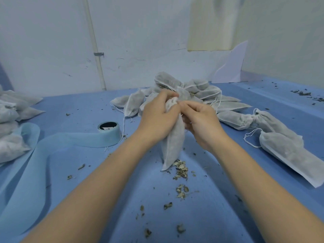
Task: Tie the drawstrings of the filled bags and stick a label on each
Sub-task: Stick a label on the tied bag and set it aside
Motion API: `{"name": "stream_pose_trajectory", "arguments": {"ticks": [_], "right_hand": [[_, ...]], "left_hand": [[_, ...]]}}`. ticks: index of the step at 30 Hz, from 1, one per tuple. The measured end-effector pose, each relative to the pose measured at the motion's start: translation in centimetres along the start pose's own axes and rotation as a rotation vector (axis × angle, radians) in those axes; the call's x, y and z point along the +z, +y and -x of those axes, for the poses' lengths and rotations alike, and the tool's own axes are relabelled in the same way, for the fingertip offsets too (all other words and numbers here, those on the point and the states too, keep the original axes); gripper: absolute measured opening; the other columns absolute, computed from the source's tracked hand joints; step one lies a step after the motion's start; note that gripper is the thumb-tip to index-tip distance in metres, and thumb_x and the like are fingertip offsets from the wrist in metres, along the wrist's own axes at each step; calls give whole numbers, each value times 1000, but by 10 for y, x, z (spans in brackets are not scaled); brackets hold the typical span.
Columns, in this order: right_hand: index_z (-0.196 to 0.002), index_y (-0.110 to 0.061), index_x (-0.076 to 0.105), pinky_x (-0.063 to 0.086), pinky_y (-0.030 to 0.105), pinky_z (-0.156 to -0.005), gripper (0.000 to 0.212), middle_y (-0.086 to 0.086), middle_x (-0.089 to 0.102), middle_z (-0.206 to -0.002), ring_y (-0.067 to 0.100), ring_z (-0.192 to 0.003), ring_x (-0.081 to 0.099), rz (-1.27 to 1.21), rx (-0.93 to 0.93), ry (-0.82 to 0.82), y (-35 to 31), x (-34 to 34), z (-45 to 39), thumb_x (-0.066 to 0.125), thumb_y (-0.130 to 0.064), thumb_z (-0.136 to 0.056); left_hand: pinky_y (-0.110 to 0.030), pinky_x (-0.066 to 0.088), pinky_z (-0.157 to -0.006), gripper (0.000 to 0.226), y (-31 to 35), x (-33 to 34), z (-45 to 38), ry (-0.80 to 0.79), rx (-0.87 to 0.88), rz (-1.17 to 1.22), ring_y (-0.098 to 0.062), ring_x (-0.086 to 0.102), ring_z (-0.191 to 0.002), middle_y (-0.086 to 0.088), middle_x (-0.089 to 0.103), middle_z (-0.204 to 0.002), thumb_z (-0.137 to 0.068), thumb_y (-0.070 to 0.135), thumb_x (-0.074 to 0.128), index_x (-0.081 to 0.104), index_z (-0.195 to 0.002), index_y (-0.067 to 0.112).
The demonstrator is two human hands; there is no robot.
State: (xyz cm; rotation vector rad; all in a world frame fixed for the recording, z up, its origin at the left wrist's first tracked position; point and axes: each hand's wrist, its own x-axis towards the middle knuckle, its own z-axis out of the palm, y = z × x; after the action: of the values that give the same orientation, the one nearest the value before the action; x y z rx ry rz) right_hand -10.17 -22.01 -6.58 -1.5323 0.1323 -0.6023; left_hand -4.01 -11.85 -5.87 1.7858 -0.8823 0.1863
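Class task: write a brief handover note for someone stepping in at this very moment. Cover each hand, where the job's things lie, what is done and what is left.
Left hand: grips the neck of the upright bag.
Right hand: pinches at the same neck, apparently working the drawstring.
The bag's bottom rests on the blue table, with spilled herb bits beside it.
Pile of bags behind the hands; more bags on the right, one with its neck cinched; another stack far left.
Blue roll left of centre, its strip unwound.
Left: finish this knot, label it, then work through the pile. No labels visible on any bag.
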Motion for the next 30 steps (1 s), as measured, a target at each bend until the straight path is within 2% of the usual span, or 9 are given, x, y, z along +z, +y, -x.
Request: {"name": "stream_pose_trajectory", "arguments": {"ticks": [2, 4, 7, 11, 14, 17, 20, 24, 30], "right_hand": [[-80, -14, 70, 34, 16, -46, 26, -5, 46, -61, 3, -45, 36, 57, 8, 87, -1, -3, -3, 50, -8, -96], [-67, -22, 70, 30, 20, -47, 31, -6, 41, -58, 9, -48, 32, 109, 23, 129, -1, -6, -4, 55, -9, -90], [-46, -21, 59, 22, 29, -51, 38, -1, 35, -55, 14, -52, 25, 176, 26, 159, 0, -10, -4, 58, -13, -83], [-55, -11, 55, 21, 28, -49, 27, -10, 47, -46, 13, -46, 24, 231, 37, 203, -2, -16, -6, 56, -21, -80], [-42, -18, 61, 25, 23, -44, 44, -7, 55, -52, 9, -43, 32, 219, 114, 227, -1, -14, -7, 56, -27, -85], [-45, -17, 54, 18, 18, -36, 45, -3, 44, -51, 8, -39, 23, -22, 241, 128, -2, -7, -5, 53, -23, -90], [-50, -13, 53, 10, 16, -32, 44, -7, 29, -46, 6, -37, 15, -442, 390, -13, -3, -4, -4, 44, -19, -93], [-70, -8, 53, 10, 16, -34, 14, -6, 27, -46, 7, -40, 13, -816, 433, -64, 0, 0, -1, 41, -9, -78], [-103, -7, 64, 13, 16, -35, 36, -6, 38, -50, 5, -39, 16, -746, 338, -93, 10, 4, -1, 31, -5, -88]], "left_hand": [[-3, 36, -66, 25, 1, -2, -2, 17, -11, -77, -1, 50, -80, 15, 60, -89, -89, 14, 49, 56, -111, 22], [-14, 38, -59, 22, 3, -6, -1, -15, 23, -164, -1, 49, -66, 9, 64, -74, -87, 16, 48, 57, -106, 22], [-22, 34, -52, 15, 6, -13, 2, -55, 177, -413, 0, 46, -56, 11, 50, -48, -87, 36, 51, 60, -95, 28], [-28, 31, -55, 23, 4, -22, 2, -29, 275, -642, -14, 49, -75, 9, 54, -70, -94, 45, 47, 63, -92, 29], [-31, 35, -60, 23, -2, -23, 3, -60, 250, -589, -16, 48, -77, 9, 50, -72, -98, 38, 43, 56, -87, 23], [-33, 43, -73, 22, -6, -20, 4, -84, 222, -500, -18, 55, -82, 8, 56, -79, -99, 23, 42, 56, -86, 13], [-10, 39, -64, 16, -10, -15, 7, -30, 111, -256, 0, 55, -71, 12, 61, -73, -97, 13, 45, 58, -87, 14], [-6, 39, -64, 5, -15, -9, 12, 14, -22, 23, 10, 54, -65, 13, 66, -70, -93, 17, 54, 57, -92, 21], [-9, 43, -69, 8, -22, -1, 20, 92, -91, 160, 7, 61, -76, 14, 69, -75, -88, 21, 64, 62, -80, 22]]}}
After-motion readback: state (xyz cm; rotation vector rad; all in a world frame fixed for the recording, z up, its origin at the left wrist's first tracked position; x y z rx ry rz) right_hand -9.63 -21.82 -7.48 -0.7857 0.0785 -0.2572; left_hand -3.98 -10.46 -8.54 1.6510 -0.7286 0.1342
